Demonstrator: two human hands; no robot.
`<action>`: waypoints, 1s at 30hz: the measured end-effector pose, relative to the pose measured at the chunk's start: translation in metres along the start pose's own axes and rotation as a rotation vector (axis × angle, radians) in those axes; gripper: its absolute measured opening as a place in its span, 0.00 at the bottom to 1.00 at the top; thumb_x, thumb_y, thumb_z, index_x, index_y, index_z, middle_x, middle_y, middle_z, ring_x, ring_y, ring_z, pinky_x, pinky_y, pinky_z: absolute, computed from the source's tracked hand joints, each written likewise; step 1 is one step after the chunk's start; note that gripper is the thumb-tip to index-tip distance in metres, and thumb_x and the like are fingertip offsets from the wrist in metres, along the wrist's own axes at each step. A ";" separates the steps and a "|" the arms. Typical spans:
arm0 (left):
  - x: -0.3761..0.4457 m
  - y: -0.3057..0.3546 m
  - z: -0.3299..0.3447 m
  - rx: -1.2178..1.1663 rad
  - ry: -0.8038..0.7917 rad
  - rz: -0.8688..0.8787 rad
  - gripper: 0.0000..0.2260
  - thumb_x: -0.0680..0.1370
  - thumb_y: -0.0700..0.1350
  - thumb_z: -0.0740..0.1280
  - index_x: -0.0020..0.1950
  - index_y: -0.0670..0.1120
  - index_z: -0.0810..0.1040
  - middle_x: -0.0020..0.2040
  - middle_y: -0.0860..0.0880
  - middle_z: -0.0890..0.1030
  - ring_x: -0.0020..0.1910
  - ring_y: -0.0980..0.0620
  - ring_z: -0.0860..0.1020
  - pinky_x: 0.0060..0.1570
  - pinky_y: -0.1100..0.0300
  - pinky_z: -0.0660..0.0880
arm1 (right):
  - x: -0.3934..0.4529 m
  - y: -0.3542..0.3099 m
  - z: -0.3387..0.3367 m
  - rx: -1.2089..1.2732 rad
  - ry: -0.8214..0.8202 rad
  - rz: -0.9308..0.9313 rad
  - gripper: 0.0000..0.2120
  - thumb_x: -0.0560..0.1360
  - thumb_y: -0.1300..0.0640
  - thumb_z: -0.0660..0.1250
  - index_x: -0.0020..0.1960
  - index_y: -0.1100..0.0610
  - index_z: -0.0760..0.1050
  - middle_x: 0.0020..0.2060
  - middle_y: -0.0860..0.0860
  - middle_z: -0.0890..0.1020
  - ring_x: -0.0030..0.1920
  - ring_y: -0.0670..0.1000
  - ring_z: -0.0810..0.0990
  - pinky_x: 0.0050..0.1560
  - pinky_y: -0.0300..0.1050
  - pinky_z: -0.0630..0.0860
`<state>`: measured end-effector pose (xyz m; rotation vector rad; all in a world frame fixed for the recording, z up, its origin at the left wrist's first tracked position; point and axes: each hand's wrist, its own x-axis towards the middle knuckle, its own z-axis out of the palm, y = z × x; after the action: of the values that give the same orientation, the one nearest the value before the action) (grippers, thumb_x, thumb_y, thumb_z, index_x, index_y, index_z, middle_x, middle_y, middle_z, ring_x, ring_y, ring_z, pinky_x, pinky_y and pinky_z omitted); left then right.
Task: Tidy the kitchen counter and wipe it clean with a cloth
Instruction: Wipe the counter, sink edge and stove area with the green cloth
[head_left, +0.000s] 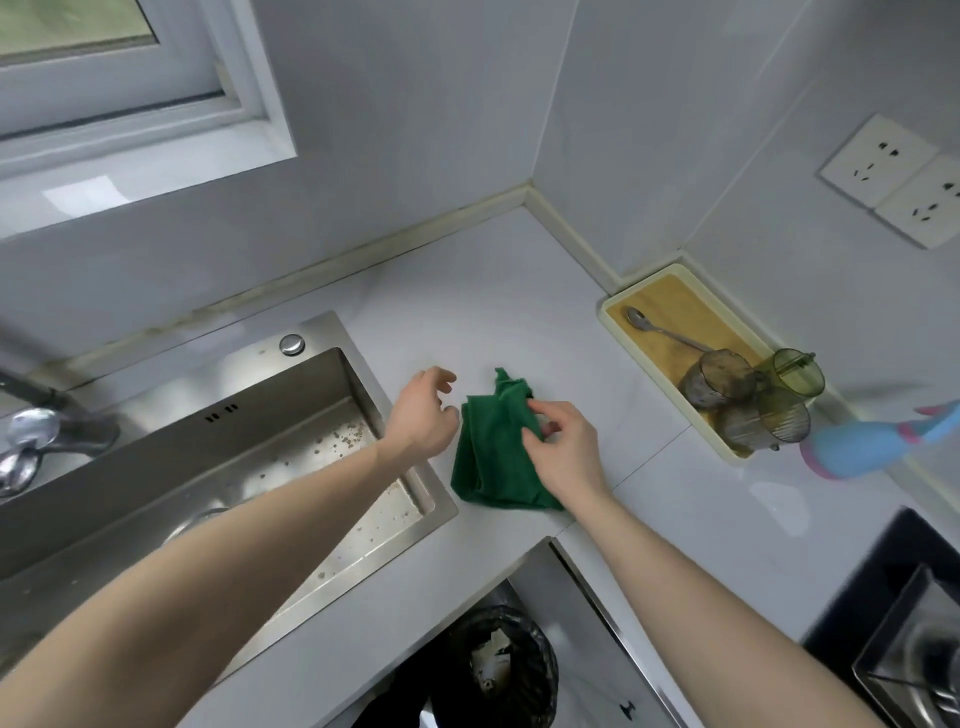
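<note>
A: Right hand (563, 449) is on the green cloth (491, 457), fingers curled and pinching a fold near its upper right edge.

B: And the cloth itself?

A: Crumpled on the white counter (519, 312), lying mostly under and to the left of that pinch, one corner poking up away from the person.

B: Left hand (421, 415)?

A: Just left of the cloth, above the sink's near corner, fingers loosely curled and apart, holding nothing. Whether it brushes the cloth's edge, I cannot tell.

B: What sits around the grip?

A: Left of it, past the free hand, the steel sink (249, 447) with crumbs scattered in its basin, and a faucet (36, 431) at the far left. To the right and further back from the pinch, a cream tray (618, 332) against the wall holds a spoon (662, 332), two clear ribbed glasses (719, 382) and a green cup (797, 371).

B: Beyond the tray?

A: A blue and pink object (862, 447), blurred. Near side of the grip, below the counter edge, a bin with a black liner (498, 670). Wall sockets (898, 176) up at the right.
</note>
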<state>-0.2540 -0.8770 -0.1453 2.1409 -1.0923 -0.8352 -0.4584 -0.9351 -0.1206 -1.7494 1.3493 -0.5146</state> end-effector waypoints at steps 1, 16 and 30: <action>-0.005 -0.003 -0.005 -0.021 0.019 0.002 0.21 0.76 0.38 0.62 0.69 0.49 0.73 0.61 0.52 0.76 0.53 0.53 0.77 0.57 0.53 0.77 | -0.004 -0.006 0.010 -0.005 -0.005 0.014 0.17 0.75 0.59 0.72 0.62 0.48 0.80 0.49 0.45 0.80 0.44 0.44 0.79 0.45 0.32 0.74; -0.015 -0.016 0.007 0.106 -0.170 -0.083 0.28 0.76 0.55 0.71 0.72 0.46 0.70 0.67 0.49 0.73 0.61 0.49 0.77 0.63 0.53 0.74 | 0.007 0.013 0.036 0.111 -0.132 0.438 0.38 0.72 0.51 0.76 0.77 0.55 0.63 0.68 0.52 0.76 0.59 0.51 0.79 0.54 0.41 0.73; 0.022 -0.025 0.000 0.123 -0.247 0.024 0.11 0.73 0.50 0.77 0.54 0.53 0.81 0.53 0.54 0.79 0.51 0.53 0.81 0.54 0.57 0.77 | 0.052 0.017 0.023 0.202 -0.286 0.313 0.19 0.69 0.67 0.73 0.58 0.54 0.79 0.53 0.50 0.85 0.52 0.50 0.85 0.56 0.47 0.82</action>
<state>-0.2316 -0.8832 -0.1688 2.1603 -1.3214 -1.0684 -0.4334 -0.9759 -0.1561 -1.3574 1.2849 -0.2078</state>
